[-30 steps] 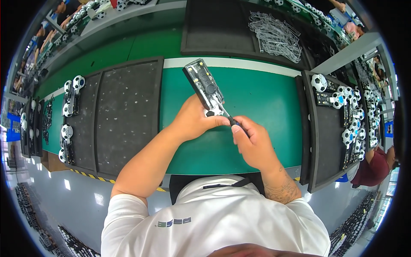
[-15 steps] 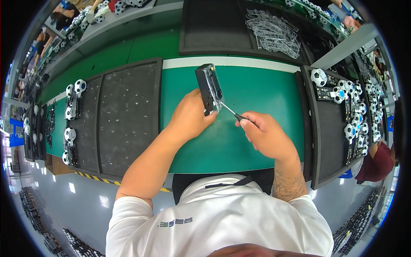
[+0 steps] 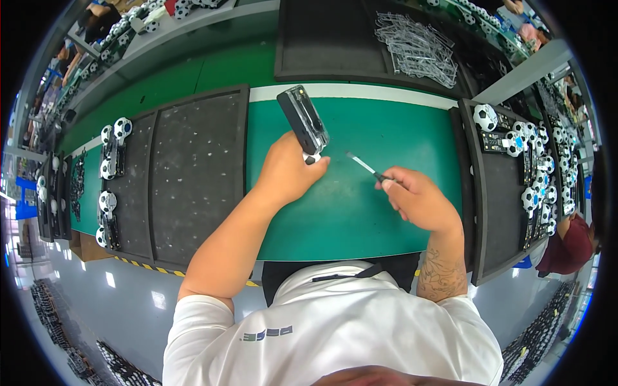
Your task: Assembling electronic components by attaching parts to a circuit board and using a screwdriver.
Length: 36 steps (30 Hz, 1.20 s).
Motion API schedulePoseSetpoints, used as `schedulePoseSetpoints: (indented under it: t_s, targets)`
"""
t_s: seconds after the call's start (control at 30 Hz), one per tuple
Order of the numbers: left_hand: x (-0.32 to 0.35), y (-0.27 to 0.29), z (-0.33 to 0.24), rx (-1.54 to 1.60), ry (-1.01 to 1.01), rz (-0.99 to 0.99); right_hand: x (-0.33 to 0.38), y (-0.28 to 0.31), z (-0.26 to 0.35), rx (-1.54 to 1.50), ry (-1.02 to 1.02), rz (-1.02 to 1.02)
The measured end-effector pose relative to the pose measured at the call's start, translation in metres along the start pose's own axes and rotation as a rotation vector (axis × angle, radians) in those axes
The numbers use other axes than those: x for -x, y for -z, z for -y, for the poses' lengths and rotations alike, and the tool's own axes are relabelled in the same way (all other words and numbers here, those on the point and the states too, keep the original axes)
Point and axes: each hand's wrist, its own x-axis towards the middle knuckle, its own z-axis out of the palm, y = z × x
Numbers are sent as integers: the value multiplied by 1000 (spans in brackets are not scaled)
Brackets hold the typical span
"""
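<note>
Black device [image 3: 300, 119], tilted, is gripped near its lower end by the left hand [image 3: 288, 168], over the green bench [image 3: 347, 225]. The right hand [image 3: 415, 196] is closed on the handle of a screwdriver [image 3: 365, 164], its tip apart from the device. A dark tray [image 3: 499, 183] at right holds units [image 3: 513, 143] with football-patterned ends.

The right hand [image 3: 412, 196] has drawn the black-handled tool [image 3: 367, 165] clear of the black device [image 3: 301, 118], toward frame right; the device has tipped toward upper left
</note>
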Motion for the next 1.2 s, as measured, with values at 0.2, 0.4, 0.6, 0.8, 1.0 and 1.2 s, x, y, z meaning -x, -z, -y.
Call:
schedulePoseSetpoints:
  t_s: [0.2, 0.4, 0.6, 0.8, 1.0, 1.2]
  targets:
    - [-1, -13, -1, -157, -266, 30, -33, -33, -53, 666, 450, -692]
    - [21, -24, -3, -163, -396, 180, -11, -59, -4, 144, 491, -314]
    - [21, -33, -12, -204, -536, 104, -3, -44, -8, 130, 413, -270]
    - [25, -28, -20, -219, -566, 179, 3, -37, -14, 180, 337, -196]
    - [25, -24, -19, -165, -559, 279, 8, -28, -10, 243, 301, -101]
    - [28, -20, -22, -144, -501, 362, 5, -21, -8, 272, 230, -23]
